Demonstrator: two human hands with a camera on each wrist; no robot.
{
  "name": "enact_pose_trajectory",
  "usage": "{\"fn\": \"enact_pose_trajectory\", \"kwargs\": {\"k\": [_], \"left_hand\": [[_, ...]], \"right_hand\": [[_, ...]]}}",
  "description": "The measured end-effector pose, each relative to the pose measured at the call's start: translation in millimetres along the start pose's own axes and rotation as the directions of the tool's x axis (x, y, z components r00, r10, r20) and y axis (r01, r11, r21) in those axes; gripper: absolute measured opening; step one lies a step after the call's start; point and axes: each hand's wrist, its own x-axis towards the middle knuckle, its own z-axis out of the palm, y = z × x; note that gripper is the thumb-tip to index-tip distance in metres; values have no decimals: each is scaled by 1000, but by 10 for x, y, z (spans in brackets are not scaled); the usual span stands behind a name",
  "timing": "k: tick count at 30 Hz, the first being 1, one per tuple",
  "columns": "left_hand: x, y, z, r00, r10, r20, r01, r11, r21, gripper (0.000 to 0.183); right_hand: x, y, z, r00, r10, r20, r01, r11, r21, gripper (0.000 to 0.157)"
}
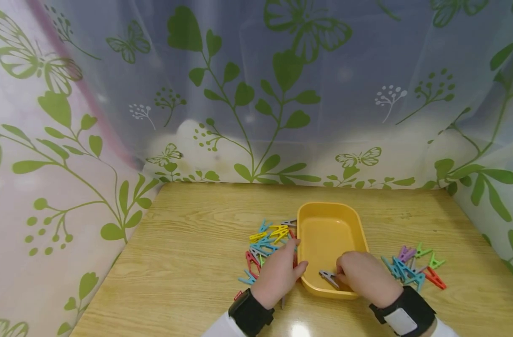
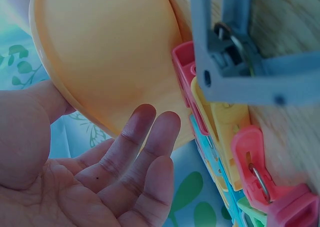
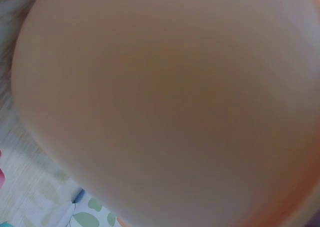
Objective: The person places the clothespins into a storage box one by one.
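A yellow plastic tray (image 1: 325, 234) stands on the table. My left hand (image 1: 277, 271) holds its left rim, thumb over the edge. In the left wrist view the left fingers (image 2: 135, 137) lie along the tray's outer wall. My right hand (image 1: 361, 274) reaches into the near right part of the tray, its fingers curled. It pinches a grey clothespin (image 1: 328, 278) low in the tray; its fingertips are partly hidden. The tray's wall (image 3: 160, 107) fills most of the right wrist view, where the right hand does not show.
Mixed-colour clothespins (image 1: 262, 243) lie left of the tray, some partly behind my left hand. A smaller group of clothespins (image 1: 408, 264) lies to the right. Patterned curtain (image 1: 256, 117) hangs along the far edge of the wooden table (image 1: 189, 248) and both sides.
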Motion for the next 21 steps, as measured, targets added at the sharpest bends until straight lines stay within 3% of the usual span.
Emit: {"fn": "enact_pose_trajectory", "kwargs": {"k": [12,17,21], "left_hand": [[7,-3,25,1000,25,-10,-25,1000,15,52],[0,-5,26,999,30,-16,-30,999,16,51],[5,-14,27,999,38,-25,-38,999,21,52]], "right_hand": [[9,19,18,1000,26,17,-26,1000,11,28],[37,10,-34,998,54,39,-56,997,57,17],[41,59,-194,998,65,-16,-63,993,100,7]]}}
